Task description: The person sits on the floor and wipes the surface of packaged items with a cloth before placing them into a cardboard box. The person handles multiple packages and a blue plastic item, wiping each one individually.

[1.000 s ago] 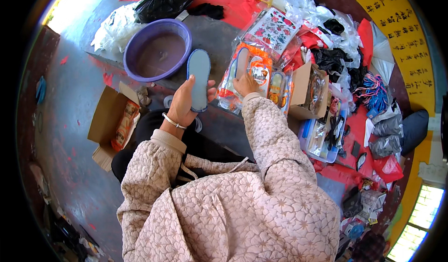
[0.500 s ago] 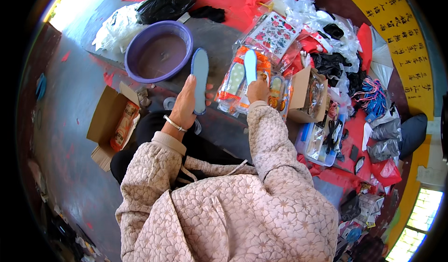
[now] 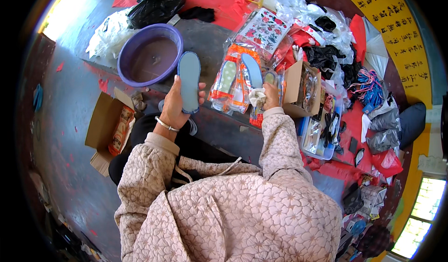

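Observation:
My left hand [image 3: 176, 104] is wrapped round a blue-grey shoe insole [image 3: 189, 82], thumb on one side and fingertips showing at the other. The insole stands nearly upright, its broad face toward me. In my closed right hand [image 3: 271, 97] is a crumpled whitish cloth or tissue [image 3: 257, 97]. Just beyond the cloth, a second blue insole [image 3: 252, 69] leans over the packets; whether my fingers also touch it I cannot tell. Under and beside it are clear packets with orange print, one holding a green dotted insole [image 3: 227, 76].
A purple basin [image 3: 122, 66] stands beyond my left hand. An open cardboard box [image 3: 100, 122] with an orange packet is at the left. At right are another carton [image 3: 292, 88], a clear plastic bin [image 3: 311, 143], plastic bags and a bundle of coloured cords [image 3: 371, 91].
The insole in my left hand has turned its face more toward me. My right hand has drawn slightly back and right, now showing the whitish cloth; the second insole has tilted left.

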The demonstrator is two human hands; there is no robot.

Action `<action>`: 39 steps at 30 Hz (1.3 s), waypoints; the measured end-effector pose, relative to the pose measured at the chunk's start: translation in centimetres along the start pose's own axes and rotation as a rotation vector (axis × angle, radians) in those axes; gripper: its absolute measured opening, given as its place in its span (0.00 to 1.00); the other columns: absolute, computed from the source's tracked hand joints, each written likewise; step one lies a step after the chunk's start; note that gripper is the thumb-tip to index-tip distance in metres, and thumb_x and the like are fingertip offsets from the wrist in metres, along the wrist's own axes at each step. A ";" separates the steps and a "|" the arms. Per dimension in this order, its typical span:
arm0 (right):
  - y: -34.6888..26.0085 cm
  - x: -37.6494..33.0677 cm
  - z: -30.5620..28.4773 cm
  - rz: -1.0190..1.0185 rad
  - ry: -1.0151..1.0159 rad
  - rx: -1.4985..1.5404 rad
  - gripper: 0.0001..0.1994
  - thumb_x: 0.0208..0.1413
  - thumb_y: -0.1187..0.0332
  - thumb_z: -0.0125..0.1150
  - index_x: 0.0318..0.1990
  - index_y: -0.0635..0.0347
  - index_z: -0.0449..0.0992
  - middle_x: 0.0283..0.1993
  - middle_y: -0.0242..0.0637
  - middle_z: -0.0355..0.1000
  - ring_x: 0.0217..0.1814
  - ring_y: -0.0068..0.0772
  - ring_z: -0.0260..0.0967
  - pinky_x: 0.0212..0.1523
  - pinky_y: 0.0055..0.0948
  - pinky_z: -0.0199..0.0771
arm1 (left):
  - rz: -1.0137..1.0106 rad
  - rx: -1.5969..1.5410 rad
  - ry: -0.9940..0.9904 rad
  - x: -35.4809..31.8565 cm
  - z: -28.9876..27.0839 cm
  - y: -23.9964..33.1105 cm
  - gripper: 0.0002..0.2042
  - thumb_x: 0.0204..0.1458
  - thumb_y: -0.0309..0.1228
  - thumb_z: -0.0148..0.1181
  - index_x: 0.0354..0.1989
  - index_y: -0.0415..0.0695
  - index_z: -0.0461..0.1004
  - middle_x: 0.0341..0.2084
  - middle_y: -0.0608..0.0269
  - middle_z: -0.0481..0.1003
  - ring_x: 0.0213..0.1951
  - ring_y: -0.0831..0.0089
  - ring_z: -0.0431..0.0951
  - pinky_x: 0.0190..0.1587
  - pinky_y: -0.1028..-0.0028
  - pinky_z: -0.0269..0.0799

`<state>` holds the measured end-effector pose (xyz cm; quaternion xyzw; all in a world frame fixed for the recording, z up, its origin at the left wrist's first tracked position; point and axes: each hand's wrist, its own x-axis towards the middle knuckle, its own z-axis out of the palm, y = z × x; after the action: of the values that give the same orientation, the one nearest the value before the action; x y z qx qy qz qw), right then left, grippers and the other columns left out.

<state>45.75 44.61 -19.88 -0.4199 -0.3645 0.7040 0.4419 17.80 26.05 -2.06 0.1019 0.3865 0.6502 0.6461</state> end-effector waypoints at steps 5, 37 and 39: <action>-3.6 -5.6 6.2 0.281 -0.030 0.255 0.09 0.56 0.64 0.52 0.29 0.59 0.70 0.20 0.29 0.66 0.20 0.24 0.65 0.19 0.24 0.65 | 0.043 -0.205 -0.056 0.1 -0.7 0.1 0.27 0.60 0.51 0.33 0.52 0.36 0.60 0.42 0.51 0.71 0.37 0.65 0.74 0.39 0.67 0.73; -6.1 -12.1 18.2 0.486 -0.423 -0.104 0.06 0.55 0.75 0.53 0.37 0.65 0.74 0.32 0.35 0.74 0.28 0.23 0.72 0.30 0.19 0.73 | 0.060 0.023 -0.212 -0.2 -0.4 -0.1 0.19 0.55 0.38 0.54 0.49 0.38 0.65 0.47 0.57 0.70 0.46 0.72 0.72 0.47 0.71 0.73; -7.1 -12.4 18.7 0.481 -0.449 -0.187 0.06 0.54 0.75 0.53 0.37 0.65 0.74 0.31 0.34 0.74 0.27 0.22 0.71 0.28 0.18 0.71 | 0.065 0.053 -0.218 -0.3 -0.4 0.0 0.20 0.54 0.39 0.55 0.50 0.38 0.65 0.46 0.57 0.71 0.45 0.72 0.73 0.46 0.71 0.73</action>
<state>34.05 32.86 -3.12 -0.3669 -0.4061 0.8265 0.1313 17.62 25.63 -2.20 0.2015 0.3273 0.6455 0.6600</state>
